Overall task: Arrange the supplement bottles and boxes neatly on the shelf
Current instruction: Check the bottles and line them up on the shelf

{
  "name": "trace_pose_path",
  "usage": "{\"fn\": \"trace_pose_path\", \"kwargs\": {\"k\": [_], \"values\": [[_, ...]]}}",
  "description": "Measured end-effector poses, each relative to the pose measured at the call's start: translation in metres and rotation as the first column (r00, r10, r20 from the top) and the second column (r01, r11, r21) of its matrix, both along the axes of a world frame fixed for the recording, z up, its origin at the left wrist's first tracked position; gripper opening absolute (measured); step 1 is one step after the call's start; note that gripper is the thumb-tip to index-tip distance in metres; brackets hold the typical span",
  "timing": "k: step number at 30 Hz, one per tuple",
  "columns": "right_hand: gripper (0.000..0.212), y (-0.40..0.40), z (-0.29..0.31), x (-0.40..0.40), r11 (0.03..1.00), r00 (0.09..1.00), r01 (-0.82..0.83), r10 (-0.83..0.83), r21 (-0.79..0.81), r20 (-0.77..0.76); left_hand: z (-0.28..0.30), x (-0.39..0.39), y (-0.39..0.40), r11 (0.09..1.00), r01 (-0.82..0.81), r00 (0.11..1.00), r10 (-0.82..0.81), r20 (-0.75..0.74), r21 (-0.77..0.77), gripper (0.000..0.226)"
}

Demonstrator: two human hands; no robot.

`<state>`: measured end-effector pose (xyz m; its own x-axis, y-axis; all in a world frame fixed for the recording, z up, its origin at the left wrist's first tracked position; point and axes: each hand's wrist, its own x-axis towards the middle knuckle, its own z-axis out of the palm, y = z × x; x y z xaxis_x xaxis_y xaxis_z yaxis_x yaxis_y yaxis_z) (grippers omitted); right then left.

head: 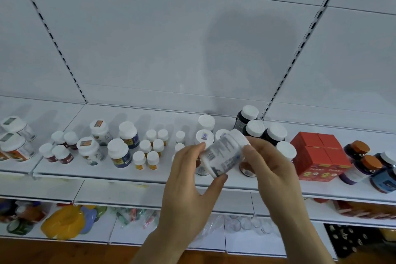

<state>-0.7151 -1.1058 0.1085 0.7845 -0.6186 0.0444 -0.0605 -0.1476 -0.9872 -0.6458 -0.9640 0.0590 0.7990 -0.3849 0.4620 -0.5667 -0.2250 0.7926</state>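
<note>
Now left hand [188, 180] & right hand [270, 169] both grip tilted white bottle [222, 154] above shelf [128, 174].

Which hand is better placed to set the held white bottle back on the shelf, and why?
Probably the left hand: its thumb and fingers wrap the white bottle at its base, while the right hand only holds the cap end.

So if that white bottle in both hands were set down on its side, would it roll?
Probably. The white bottle looks round and smooth-sided, so it would likely roll on the flat shelf. It seems rigid: the left hand and right hand leave no visible dent.
</note>
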Motion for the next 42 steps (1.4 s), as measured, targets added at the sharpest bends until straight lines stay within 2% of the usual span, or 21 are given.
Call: {"fn": "trace_pose_path", "kwargs": {"k": [2,6,9,12,14,16,20,24,32,37,42], "values": [[0.015,-0.007,0.005,-0.003,0.989,0.998,-0.025,0.017,-0.145,-0.057,-0.010,0.000,-0.002,0.998,0.024,0.999,-0.022,-0.030,0.059,0.058],[0.044,-0.014,0.004,-0.004,0.906,0.984,-0.138,0.080,-0.401,-0.158,-0.027,0.001,-0.007,0.986,0.045,0.994,-0.029,-0.102,0.161,0.057],[0.059,-0.014,-0.009,0.003,0.705,0.987,-0.144,0.051,-0.695,-0.153,-0.038,0.004,-0.010,0.960,0.040,0.995,-0.013,-0.097,0.278,0.059],[0.054,-0.022,-0.034,0.013,0.553,0.997,-0.064,-0.001,-0.830,-0.078,-0.050,0.006,-0.009,0.884,-0.014,0.996,0.051,-0.067,0.467,0.060],[0.045,-0.031,-0.053,0.018,0.493,0.999,-0.026,-0.025,-0.869,-0.044,-0.055,0.007,-0.008,0.812,-0.031,0.999,0.031,0.010,0.583,0.053],[0.037,-0.039,-0.071,0.023,0.437,0.999,-0.012,-0.040,-0.899,-0.033,-0.061,0.008,-0.007,0.733,0.012,1.000,0.003,-0.020,0.680,0.053],[0.030,-0.049,-0.100,0.030,0.361,0.994,-0.014,-0.097,-0.932,-0.053,-0.078,0.013,-0.006,0.609,0.015,1.000,-0.018,-0.004,0.793,0.056],[0.028,-0.051,-0.116,0.035,0.310,0.989,-0.021,-0.133,-0.951,-0.065,-0.093,0.019,-0.005,0.535,0.023,0.999,-0.044,0.000,0.845,0.055],[0.030,-0.050,-0.128,0.037,0.262,0.981,-0.061,-0.163,-0.963,-0.107,-0.109,0.026,-0.006,0.537,0.021,0.999,-0.047,0.005,0.844,0.045],[0.034,-0.052,-0.128,0.037,0.238,0.982,-0.076,-0.150,-0.968,-0.114,-0.113,0.027,-0.006,0.576,-0.008,0.998,-0.048,0.044,0.817,0.041],[0.029,-0.050,-0.117,0.051,0.322,0.993,0.006,-0.113,-0.947,-0.033,-0.112,0.031,-0.007,0.590,-0.042,0.994,-0.058,0.094,0.806,0.046]]}}
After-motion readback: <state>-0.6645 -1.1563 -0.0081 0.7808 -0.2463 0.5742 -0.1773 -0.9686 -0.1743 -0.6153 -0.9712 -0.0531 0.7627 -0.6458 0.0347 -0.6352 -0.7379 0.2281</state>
